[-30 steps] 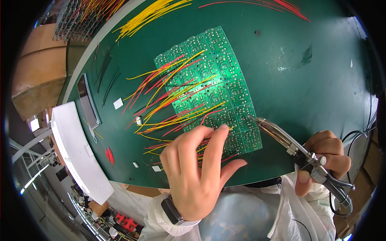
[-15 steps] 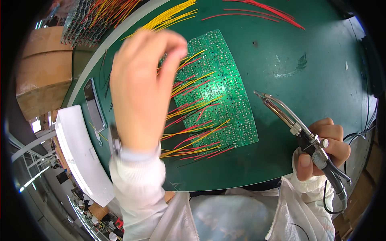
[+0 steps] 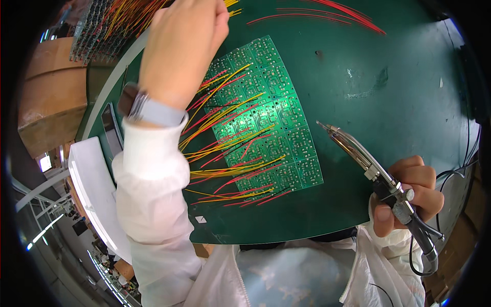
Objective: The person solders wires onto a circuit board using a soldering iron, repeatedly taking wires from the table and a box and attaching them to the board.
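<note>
A room with pale flooring and rows of bright strip lights (image 3: 46, 231) stretches away on the left. The green table (image 3: 394, 117) fills most of the view, its far left side edged by a pale curved band. Brown cardboard boxes (image 3: 48, 102) stand beyond that band, near a stack of boards with red and yellow wires at the upper left. A long white tray (image 3: 97, 192) lies along the table's left side.

The green circuit board (image 3: 308, 153) lies at a slant near the middle of the table, with red, yellow and black wires trailing off its left side. The left hand (image 3: 179, 53) is over the far left part of the table, fingers curled by the loose yellow wires (image 3: 234, 7); its fingertips are hidden, so I cannot tell whether it holds anything. The right hand (image 3: 422, 189) is closed firmly around a soldering iron (image 3: 378, 174), whose tip appears just beside the board's right edge. Loose red wires (image 3: 353, 16) lie at the far edge of view. A shiny smear (image 3: 365, 89) marks the tabletop, and a small white square (image 3: 200, 219) sits near its front edge.
</note>
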A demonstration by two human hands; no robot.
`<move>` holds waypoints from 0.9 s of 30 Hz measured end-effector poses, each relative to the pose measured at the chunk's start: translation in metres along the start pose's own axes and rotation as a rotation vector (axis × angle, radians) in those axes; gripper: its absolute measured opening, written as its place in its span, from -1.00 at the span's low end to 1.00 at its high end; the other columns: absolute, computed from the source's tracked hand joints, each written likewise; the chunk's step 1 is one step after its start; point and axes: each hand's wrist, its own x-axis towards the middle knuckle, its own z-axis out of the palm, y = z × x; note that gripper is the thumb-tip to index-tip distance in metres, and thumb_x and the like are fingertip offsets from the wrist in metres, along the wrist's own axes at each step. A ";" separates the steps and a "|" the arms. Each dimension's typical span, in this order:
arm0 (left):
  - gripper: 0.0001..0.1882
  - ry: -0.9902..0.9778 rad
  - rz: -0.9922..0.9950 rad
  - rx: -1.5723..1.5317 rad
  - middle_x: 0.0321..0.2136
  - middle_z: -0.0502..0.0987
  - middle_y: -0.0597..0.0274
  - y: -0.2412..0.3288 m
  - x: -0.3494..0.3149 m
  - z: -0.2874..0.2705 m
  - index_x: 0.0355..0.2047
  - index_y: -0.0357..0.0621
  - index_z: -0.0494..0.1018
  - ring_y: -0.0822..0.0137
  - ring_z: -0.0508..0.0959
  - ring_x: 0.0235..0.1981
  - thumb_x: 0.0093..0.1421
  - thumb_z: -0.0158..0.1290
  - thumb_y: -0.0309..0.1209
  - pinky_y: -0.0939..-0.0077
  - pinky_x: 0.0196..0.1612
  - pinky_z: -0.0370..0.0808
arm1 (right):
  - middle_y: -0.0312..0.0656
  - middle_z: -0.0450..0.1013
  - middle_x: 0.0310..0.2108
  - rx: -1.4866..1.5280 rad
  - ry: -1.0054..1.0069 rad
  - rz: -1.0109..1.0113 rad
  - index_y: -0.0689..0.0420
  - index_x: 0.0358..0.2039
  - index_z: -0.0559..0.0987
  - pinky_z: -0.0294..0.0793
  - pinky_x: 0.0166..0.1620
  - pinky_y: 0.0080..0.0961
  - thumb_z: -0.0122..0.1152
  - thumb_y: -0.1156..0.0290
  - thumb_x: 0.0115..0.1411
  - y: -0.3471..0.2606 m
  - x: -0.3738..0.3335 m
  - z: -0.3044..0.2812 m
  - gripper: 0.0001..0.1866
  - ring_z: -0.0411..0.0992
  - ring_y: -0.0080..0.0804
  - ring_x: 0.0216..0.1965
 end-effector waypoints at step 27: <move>-0.73 0.120 -0.094 -0.549 -0.52 0.43 0.22 0.080 -0.157 0.013 -0.51 -0.26 0.47 0.30 0.46 -0.51 -0.29 0.16 -0.76 0.51 -0.49 0.39 | -0.17 0.35 -0.58 0.086 -0.170 0.190 0.17 -0.41 0.33 0.28 -0.65 -0.61 0.37 0.44 -0.21 -0.019 -0.019 -0.007 -0.60 0.29 -0.47 -0.68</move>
